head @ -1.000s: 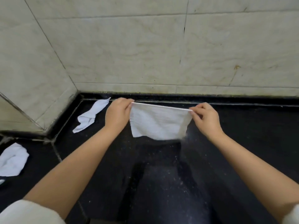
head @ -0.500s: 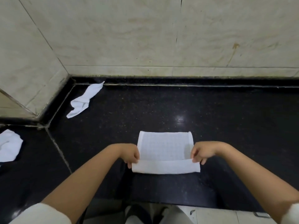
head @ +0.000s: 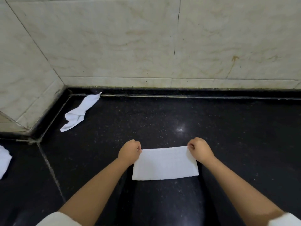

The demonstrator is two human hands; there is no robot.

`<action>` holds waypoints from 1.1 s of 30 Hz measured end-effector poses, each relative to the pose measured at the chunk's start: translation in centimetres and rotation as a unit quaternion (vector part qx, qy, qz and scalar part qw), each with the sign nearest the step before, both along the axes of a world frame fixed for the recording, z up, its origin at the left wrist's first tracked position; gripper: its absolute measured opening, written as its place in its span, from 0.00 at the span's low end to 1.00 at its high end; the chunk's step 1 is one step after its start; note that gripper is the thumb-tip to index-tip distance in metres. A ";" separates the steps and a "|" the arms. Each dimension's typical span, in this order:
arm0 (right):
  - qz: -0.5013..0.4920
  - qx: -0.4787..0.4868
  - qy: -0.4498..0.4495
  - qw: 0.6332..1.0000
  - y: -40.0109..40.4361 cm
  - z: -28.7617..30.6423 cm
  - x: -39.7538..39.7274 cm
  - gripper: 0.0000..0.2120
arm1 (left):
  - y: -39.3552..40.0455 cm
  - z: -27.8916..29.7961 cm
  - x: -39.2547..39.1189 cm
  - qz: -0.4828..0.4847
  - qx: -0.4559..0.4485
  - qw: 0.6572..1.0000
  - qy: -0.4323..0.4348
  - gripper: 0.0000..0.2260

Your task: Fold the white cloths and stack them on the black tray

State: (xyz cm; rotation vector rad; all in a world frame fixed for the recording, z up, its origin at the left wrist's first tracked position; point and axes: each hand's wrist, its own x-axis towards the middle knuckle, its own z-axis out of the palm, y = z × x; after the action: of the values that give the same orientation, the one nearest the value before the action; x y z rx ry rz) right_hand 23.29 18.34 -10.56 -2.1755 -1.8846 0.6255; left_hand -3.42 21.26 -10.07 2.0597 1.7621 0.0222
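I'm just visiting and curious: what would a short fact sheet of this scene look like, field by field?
Surface: black speckled counter against a pale tiled wall
Cloth being folded: white, flat rectangle
Left hand: pinches the cloth's far left corner
Right hand: pinches the far right corner
Crumpled cloth: lies unfolded near the back left corner
Another cloth: at the left edge, partly out of view
Black tray: not seen

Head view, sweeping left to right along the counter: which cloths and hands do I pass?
Bunched cloth at the left edge → crumpled cloth near the corner → left hand → folded cloth → right hand.
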 end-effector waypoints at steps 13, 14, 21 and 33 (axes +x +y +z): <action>0.063 -0.126 -0.106 0.984 1.6 -1.3 -1.0 0.13 | 0.4 -2.2 0.5 -0.061 -0.051 0.991 0.105 0.09; 0.064 -0.142 -0.106 0.982 1.8 -1.3 -1.0 0.15 | 0.4 -2.2 0.4 -0.067 -0.051 0.991 0.103 0.10; 0.155 -0.235 -0.150 0.948 2.8 0.3 -1.1 0.12 | 0.3 -1.5 0.1 -0.177 -0.019 0.972 0.153 0.11; 0.146 0.175 -0.032 0.973 -0.3 5.7 0.8 0.06 | 0.5 5.6 -3.9 -0.219 0.235 0.947 -0.015 0.09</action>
State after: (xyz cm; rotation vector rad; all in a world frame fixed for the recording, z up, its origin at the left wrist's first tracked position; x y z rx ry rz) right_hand 24.12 18.08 -4.88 -1.7358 -2.1752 0.2413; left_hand -7.32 21.78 -4.43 2.7340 1.3291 0.3725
